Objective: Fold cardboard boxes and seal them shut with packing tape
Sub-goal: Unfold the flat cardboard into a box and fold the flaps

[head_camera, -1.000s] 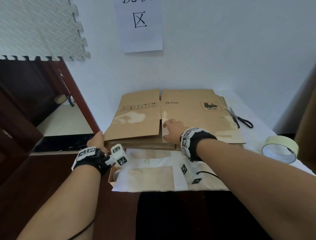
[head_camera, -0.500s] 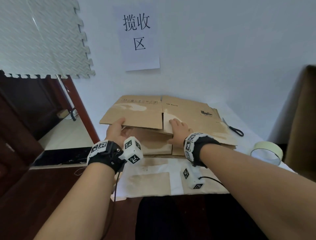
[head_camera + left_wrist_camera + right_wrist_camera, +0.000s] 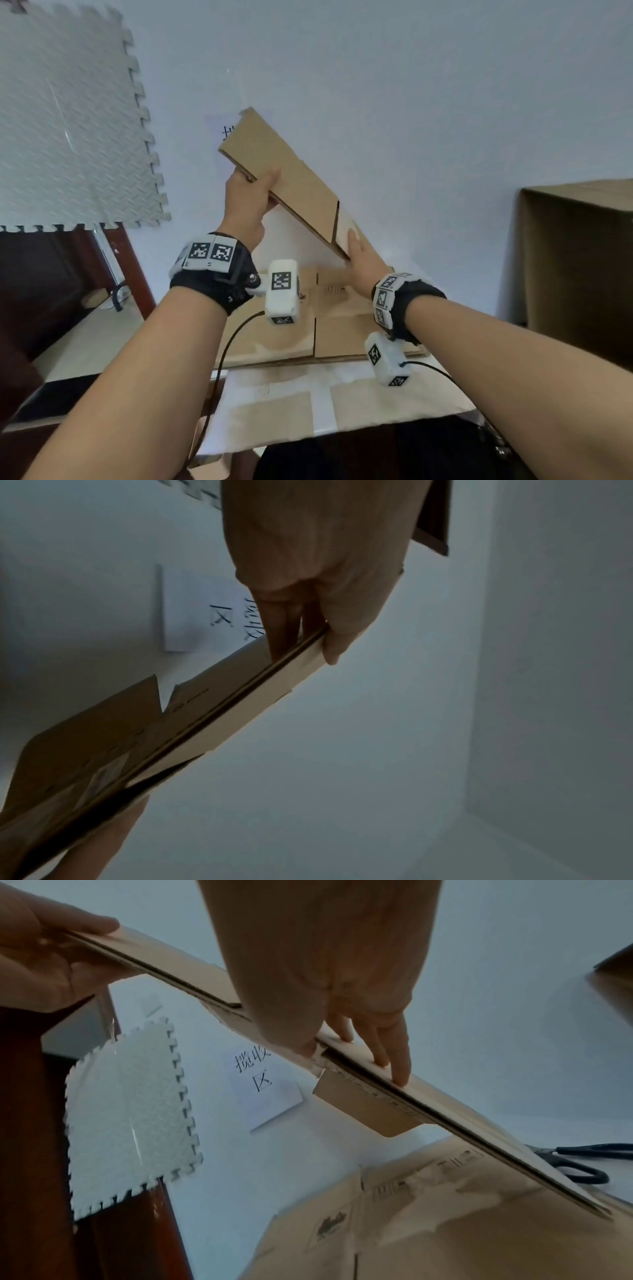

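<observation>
Flattened cardboard box [image 3: 291,181]: raised off the table, tilted, high end at frame centre-left of the head view, low end running down toward centre-right. Left hand [image 3: 248,202] clamps the upper edge, thumb on the near face, fingers [image 3: 284,626] behind. Right hand [image 3: 361,255] grasps the lower part at a flap slit, thumb on one face, fingers [image 3: 394,1047] on the other.

Stack of flat cartons [image 3: 342,329]: lying on the table [image 3: 342,404] below the raised box, lower centre. Scissors [image 3: 582,1164] rest beside the stack, right edge of the right wrist view. Paper sign [image 3: 263,1085] on the wall behind.
</observation>
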Demonstrator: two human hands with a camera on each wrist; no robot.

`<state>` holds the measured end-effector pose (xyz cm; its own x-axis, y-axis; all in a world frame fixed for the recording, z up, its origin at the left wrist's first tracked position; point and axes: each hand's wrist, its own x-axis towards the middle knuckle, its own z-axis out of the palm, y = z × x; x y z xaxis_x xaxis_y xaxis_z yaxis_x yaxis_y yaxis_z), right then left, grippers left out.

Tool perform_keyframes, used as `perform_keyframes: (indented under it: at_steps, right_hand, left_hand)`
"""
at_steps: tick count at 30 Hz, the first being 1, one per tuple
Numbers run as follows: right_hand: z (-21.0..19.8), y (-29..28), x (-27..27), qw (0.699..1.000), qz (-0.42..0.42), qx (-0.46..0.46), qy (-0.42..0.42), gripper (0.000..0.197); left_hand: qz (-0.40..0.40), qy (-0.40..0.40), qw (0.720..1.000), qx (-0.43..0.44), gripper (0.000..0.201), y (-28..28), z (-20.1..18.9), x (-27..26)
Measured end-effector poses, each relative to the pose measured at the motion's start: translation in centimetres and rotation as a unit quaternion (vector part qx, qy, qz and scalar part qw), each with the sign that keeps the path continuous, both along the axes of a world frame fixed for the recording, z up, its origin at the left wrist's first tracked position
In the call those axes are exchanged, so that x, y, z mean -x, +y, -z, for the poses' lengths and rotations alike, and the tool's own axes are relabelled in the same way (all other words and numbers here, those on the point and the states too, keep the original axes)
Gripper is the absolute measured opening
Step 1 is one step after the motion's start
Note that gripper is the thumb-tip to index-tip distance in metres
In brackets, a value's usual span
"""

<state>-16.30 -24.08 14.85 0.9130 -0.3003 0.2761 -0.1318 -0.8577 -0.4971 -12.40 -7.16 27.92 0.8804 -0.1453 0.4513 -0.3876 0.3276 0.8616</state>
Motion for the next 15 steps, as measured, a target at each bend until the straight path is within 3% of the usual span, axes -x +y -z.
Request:
perform_keyframes:
  at_steps: [6,9,11,15]
  right_hand:
    - [-3.0,-0.7,1.1,0.995,0.028,-0.045,-0.088,0.074]
    - [-3.8,-1.3,1.6,0.990,0.044,-0.079,-0.106,0.074]
    - [-3.8,-1.7,1.6,0.986,0.047,-0.101,-0.127,0.069]
    - [-3.4,-2.3,1.9,0.988,0.045,-0.082,-0.125,0.057]
  left_hand:
    - [0.056,-0.153,0.982,-0.095,0.041,-2.7,-4.9,3.8]
    - [0.089,-0.208,0.958,-0.178,0.064,-4.2,-5.9,4.0]
    - [0.082,-0.251,0.929,-0.259,0.058,-5.0,-5.8,3.4]
    - [0.104,-0.204,0.884,-0.408,0.057,-5.0,-2.9,0.5]
